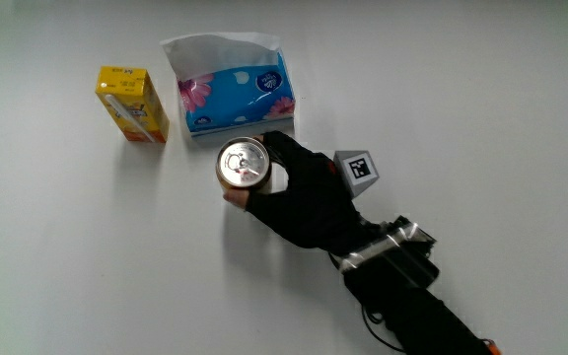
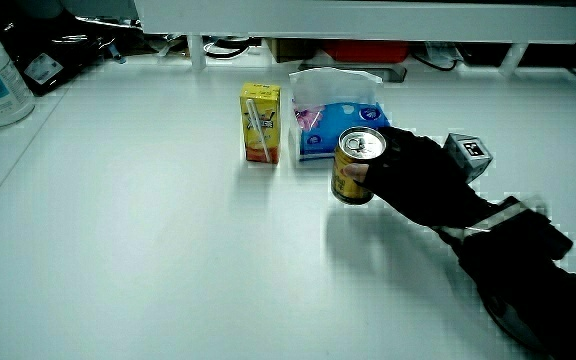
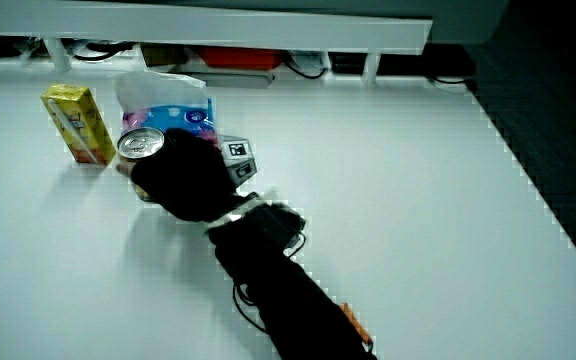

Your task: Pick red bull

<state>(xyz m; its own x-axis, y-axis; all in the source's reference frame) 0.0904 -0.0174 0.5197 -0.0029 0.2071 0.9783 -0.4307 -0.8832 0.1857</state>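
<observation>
Wrapped around the Red Bull can [image 1: 242,164], the hand [image 1: 304,192], fingers curled tight on the can's side. Can upright, silver pull-tab top facing up, gold body showing in a side view [image 2: 356,166]. Whether its base touches the white bench [image 1: 87,256] or hangs just clear, impossible to tell. Just beside the can, a little farther from the person, a blue tissue pack [image 1: 235,94] with white tissue poking out of its top. Next to that, standing apart, a yellow juice carton [image 1: 132,104] with a straw on its side. Patterned cube [image 1: 357,171] riding on the back of the glove, black forearm [image 1: 412,296] trailing toward the person. Low white partition [image 2: 358,15] at the bench's edge in both side views.
</observation>
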